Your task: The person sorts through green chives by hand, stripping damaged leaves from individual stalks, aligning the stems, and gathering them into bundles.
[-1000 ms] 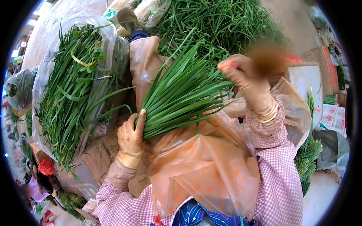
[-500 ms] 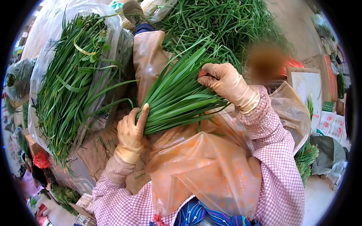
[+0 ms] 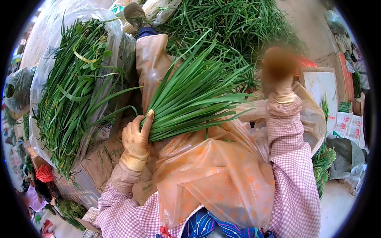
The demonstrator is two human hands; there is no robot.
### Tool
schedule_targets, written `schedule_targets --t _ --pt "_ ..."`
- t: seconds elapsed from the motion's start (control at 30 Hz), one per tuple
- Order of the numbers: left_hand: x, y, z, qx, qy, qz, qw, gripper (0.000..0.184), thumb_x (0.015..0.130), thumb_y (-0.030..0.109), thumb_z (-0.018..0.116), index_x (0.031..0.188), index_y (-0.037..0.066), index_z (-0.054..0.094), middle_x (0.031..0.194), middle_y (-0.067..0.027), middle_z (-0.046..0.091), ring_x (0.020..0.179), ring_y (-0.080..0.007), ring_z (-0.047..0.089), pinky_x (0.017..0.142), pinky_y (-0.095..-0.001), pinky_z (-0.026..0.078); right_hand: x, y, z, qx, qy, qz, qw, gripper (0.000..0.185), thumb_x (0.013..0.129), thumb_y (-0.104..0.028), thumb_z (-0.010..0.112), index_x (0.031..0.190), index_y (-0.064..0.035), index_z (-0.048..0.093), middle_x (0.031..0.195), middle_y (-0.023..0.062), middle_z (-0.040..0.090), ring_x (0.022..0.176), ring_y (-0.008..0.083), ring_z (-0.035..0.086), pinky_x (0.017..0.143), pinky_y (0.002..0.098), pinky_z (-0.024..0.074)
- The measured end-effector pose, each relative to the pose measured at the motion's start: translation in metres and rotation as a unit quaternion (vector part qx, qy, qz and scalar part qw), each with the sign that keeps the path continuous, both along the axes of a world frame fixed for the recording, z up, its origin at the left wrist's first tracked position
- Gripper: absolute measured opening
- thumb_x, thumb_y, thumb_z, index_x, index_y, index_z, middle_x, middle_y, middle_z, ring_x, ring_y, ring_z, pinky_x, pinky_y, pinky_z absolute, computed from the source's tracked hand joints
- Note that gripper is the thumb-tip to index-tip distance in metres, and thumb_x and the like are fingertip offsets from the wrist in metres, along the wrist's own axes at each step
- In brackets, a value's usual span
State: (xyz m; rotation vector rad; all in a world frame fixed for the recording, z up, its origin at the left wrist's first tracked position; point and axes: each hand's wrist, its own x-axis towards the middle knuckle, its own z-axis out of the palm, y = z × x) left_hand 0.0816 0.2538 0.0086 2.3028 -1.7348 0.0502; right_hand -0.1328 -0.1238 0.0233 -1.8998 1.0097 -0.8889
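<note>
My left hand [image 3: 137,137], in a tan rubber glove, grips the base of a fanned bunch of long green leaves [image 3: 194,93], thumb pointing up along its near end. The leaf tips spread up and to the right over my apron [image 3: 216,174]. Away from the bunch, to its right, my right hand [image 3: 278,67] is raised; a brown blur covers most of it and its fingers cannot be made out. Loose leaves fill a clear plastic bag [image 3: 115,33] on the left. A large heap of green leaves [image 3: 234,27] lies beyond the bunch.
My outstretched leg and shoe [image 3: 135,15] lie between bag and heap. At the right are a white board [image 3: 319,97], a dark grey bag [image 3: 345,156] and more greens [image 3: 323,158]. A red mesh bundle [image 3: 44,173] and a person in purple [image 3: 35,199] show at lower left.
Half a second ago my right hand was at the leaf tips; it has pulled away up and to the right. The leaves fan wider. My left hand keeps its grip.
</note>
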Motion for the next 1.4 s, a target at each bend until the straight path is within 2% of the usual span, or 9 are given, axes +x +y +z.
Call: schedule_targets --t 0.33,0.5,0.83,0.9,0.97,1.03,1.17,1.27,1.4 --pt "0.003 -0.006 0.001 -0.011 0.045 0.003 0.999 0.085 0.06 -0.004 0.062 0.14 0.01 0.038 0.104 -0.0143 0.058 0.078 -0.0316 0.057 0.066 -0.0403 0.046 -0.004 0.054 0.058 0.293 -0.175 0.174 0.924 0.021 0.092 -0.022 0.058 0.09 -0.0019 0.066 0.074 0.0053 0.065 0.06 0.0094 0.057 0.057 0.0203 0.0463" --pt "0.002 -0.007 0.002 -0.029 0.058 0.003 0.998 0.082 0.061 -0.003 0.062 0.139 0.01 0.04 0.102 -0.0144 0.059 0.076 -0.0315 0.057 0.064 -0.0392 0.046 0.0 0.092 0.092 0.373 0.158 0.253 0.878 0.028 0.086 -0.029 0.066 0.092 -0.0014 0.064 0.062 -0.0005 0.055 0.056 0.0052 0.048 0.05 0.0198 0.0388" --pt "-0.004 -0.002 -0.001 -0.008 -0.022 0.017 1.0 0.075 0.067 0.001 0.06 0.138 0.015 0.042 0.104 -0.0115 0.059 0.077 -0.0276 0.057 0.064 -0.0378 0.045 0.029 0.133 0.03 -0.141 0.179 0.243 0.943 0.024 0.087 -0.023 0.06 0.072 -0.005 0.054 0.062 0.0163 0.054 0.059 0.0346 0.056 0.052 0.0401 0.0456" --pt "-0.006 -0.002 0.0 -0.009 -0.025 0.017 1.0 0.073 0.069 0.0 0.058 0.139 0.015 0.042 0.103 -0.0117 0.059 0.078 -0.0274 0.057 0.064 -0.0375 0.044 0.025 0.124 0.013 -0.166 0.142 0.222 0.95 0.02 0.089 -0.02 0.06 0.075 -0.0064 0.057 0.059 0.0098 0.056 0.052 0.0274 0.057 0.047 0.0356 0.0446" --pt "-0.004 -0.001 -0.002 -0.012 -0.028 0.019 0.999 0.071 0.071 0.0 0.056 0.138 0.016 0.042 0.103 -0.0121 0.059 0.078 -0.0275 0.057 0.064 -0.0377 0.044 0.019 0.099 0.005 0.147 -0.028 0.003 0.989 0.014 0.09 -0.017 0.061 0.08 -0.0073 0.06 0.06 0.0014 0.058 0.05 0.0137 0.055 0.045 0.0273 0.0426" --pt "-0.002 -0.001 -0.002 -0.014 -0.028 0.017 0.999 0.071 0.071 0.001 0.056 0.139 0.016 0.042 0.103 -0.0124 0.059 0.078 -0.0276 0.057 0.065 -0.0378 0.044 0.011 0.069 0.033 0.229 -0.008 -0.071 0.971 0.01 0.091 -0.017 0.062 0.088 -0.0071 0.063 0.065 -0.0025 0.058 0.055 0.0047 0.051 0.048 0.0203 0.0416" --pt "-0.001 -0.004 0.0 -0.019 -0.02 0.006 1.0 0.07 0.072 0.002 0.056 0.139 0.018 0.041 0.104 -0.0127 0.059 0.078 -0.0277 0.057 0.065 -0.0383 0.045 0.024 0.052 0.049 0.171 -0.108 0.022 0.979 0.017 0.09 -0.021 0.062 0.1 -0.007 0.065 0.069 -0.0017 0.06 0.057 0.0045 0.05 0.051 0.0179 0.0401" --pt "-0.001 -0.004 0.002 -0.007 -0.019 0.008 1.0 0.069 0.073 0.002 0.055 0.139 0.018 0.042 0.104 -0.0124 0.059 0.078 -0.0276 0.057 0.066 -0.0386 0.046 0.042 0.046 0.057 0.274 0.128 0.218 0.928 0.035 0.089 -0.037 0.061 0.1 -0.0041 0.064 0.068 -0.0022 0.059 0.059 0.0044 0.05 0.052 0.0195 0.0393" --pt "0.0 -0.002 0.002 -0.003 -0.022 0.004 1.0 0.081 0.061 -0.002 0.062 0.138 0.014 0.043 0.106 -0.0105 0.058 0.082 -0.029 0.057 0.068 -0.038 0.044 0.062 0.059 0.029 0.297 0.086 0.28 0.909 0.023 0.09 -0.025 0.062 0.086 -0.002 0.062 0.064 -0.0018 0.055 0.055 0.0067 0.048 0.052 0.0237 0.04"
